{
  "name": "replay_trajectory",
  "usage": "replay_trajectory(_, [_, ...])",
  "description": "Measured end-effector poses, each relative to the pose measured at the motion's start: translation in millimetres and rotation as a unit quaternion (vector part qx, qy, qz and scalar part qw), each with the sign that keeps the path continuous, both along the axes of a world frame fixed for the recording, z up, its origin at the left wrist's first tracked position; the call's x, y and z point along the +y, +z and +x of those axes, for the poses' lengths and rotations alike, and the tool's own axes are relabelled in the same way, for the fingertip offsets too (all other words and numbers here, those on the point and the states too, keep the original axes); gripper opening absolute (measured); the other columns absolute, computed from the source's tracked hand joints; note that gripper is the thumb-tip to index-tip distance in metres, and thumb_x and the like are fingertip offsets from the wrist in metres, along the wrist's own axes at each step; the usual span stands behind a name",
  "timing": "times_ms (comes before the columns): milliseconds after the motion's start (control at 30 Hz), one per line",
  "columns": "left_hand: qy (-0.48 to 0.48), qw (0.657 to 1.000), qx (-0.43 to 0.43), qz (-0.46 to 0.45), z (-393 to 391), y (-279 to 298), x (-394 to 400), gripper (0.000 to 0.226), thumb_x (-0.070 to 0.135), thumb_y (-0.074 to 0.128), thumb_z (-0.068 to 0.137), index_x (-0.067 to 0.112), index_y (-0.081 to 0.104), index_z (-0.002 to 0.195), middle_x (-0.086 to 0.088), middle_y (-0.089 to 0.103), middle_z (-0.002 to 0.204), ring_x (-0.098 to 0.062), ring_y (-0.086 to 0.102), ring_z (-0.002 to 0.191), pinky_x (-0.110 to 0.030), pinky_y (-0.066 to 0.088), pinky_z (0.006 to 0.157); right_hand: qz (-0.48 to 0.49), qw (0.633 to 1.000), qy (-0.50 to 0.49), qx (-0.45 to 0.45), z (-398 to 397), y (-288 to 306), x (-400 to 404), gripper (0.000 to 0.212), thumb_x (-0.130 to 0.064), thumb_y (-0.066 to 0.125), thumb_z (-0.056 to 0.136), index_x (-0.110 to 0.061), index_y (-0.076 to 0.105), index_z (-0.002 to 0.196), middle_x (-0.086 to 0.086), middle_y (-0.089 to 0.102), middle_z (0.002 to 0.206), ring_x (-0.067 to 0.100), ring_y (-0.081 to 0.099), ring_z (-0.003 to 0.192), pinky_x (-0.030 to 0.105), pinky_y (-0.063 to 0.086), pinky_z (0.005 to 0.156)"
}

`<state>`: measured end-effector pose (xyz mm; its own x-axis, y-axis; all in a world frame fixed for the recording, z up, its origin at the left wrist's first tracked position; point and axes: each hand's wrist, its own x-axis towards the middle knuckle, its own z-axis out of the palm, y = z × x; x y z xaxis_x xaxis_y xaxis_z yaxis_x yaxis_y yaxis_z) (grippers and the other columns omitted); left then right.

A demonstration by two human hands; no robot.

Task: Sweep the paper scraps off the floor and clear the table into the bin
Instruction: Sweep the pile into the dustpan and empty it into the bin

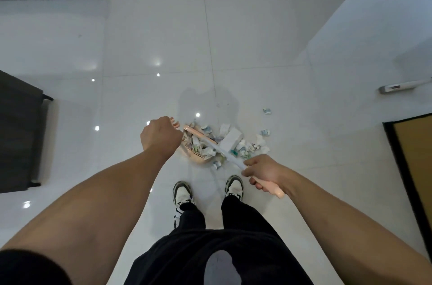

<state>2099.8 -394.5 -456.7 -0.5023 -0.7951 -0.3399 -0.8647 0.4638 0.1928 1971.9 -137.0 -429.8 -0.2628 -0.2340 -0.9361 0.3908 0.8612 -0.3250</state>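
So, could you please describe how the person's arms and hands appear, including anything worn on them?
Both forearms are bare, and neither the left hand nor the right hand wears a glove. No watch, ring or bracelet is visible. A black short sleeve covers the left upper arm at the frame's lower corner; the right sleeve is out of view.

The floor (163, 27) is showing glossy white tiles with thin grey seams and small bright light spots. The dustpan (198, 158), at centre frame, is showing pale peach-pink with a ribbed comb edge. The broom (230, 159) is showing a pale blue-white shaft and a peach-pink grip. The scraps (245, 144) are showing white crumpled paper with teal and green print. The shoes (183, 193), lower centre, are showing white with black patches. The trousers (210, 249) are showing black. Furniture (18, 135) at the left edge is showing dark grey-brown. The door (416, 168) at right is showing tan with a black frame.
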Motion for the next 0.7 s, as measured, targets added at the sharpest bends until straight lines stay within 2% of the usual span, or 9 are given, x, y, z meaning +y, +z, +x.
replay_trajectory(67, [-0.002, 1.0, -0.003, -0.01, 1.9, 7.1, -4.2, 0.017, 0.023, 0.052, 0.064, 0.022, 0.061, 0.078, 0.001, 0.056, 0.068, -0.02, 0.05, 0.057, -0.024, 0.034, 0.052, -0.007, 1.0, -0.009, 0.012, -8.4, 5.1, 1.2, 0.031, -0.007, 0.068, 0.089, -0.016, 0.059, 0.117, 0.011, 0.057, 0.057, 0.015, 0.045, 0.035, 0.018, 0.035, 0.037])
replay_trajectory(167, [-0.015, 0.999, -0.004, -0.03, -5.9, 22.2, -6.7, 0.023, 0.023, 0.051, 0.064, 0.022, 0.064, 0.083, 0.0, 0.059, 0.073, -0.026, 0.057, 0.065, -0.026, 0.041, 0.058, -0.031, 0.999, -0.011, 0.023, -22.1, 16.1, -1.7, 0.022, -0.01, 0.067, 0.089, -0.008, 0.064, 0.111, 0.012, 0.056, 0.059, 0.016, 0.044, 0.04, 0.019, 0.033, 0.04])
replay_trajectory(467, [-0.004, 0.996, 0.027, -0.087, -22.6, 67.9, -29.2, 0.012, 0.025, 0.047, 0.064, 0.02, 0.055, 0.071, -0.002, 0.057, 0.069, -0.026, 0.054, 0.063, -0.027, 0.036, 0.054, -0.089, 0.993, -0.064, 0.033, -73.0, 50.1, -11.5, 0.021, -0.02, 0.065, 0.092, -0.011, 0.062, 0.111, 0.007, 0.055, 0.055, 0.014, 0.04, 0.037, 0.018, 0.027, 0.036])
replay_trajectory(600, [-0.005, 0.994, 0.056, -0.092, -34.4, 79.8, -42.0, 0.012, 0.024, 0.047, 0.06, 0.02, 0.055, 0.068, -0.001, 0.055, 0.065, -0.023, 0.051, 0.058, -0.025, 0.032, 0.051, -0.122, 0.987, -0.093, 0.049, -83.8, 72.5, -18.0, 0.01, -0.02, 0.066, 0.092, -0.015, 0.06, 0.098, 0.006, 0.052, 0.058, 0.013, 0.038, 0.039, 0.018, 0.025, 0.034])
replay_trajectory(700, [-0.038, 0.993, 0.069, -0.093, -43.4, 89.3, -57.7, 0.011, 0.025, 0.049, 0.062, 0.02, 0.055, 0.069, -0.001, 0.054, 0.065, -0.024, 0.052, 0.059, -0.026, 0.033, 0.052, -0.127, 0.982, -0.116, 0.079, -74.3, 91.2, -27.1, 0.01, -0.02, 0.065, 0.092, -0.015, 0.059, 0.098, 0.007, 0.051, 0.061, 0.013, 0.038, 0.04, 0.018, 0.025, 0.035])
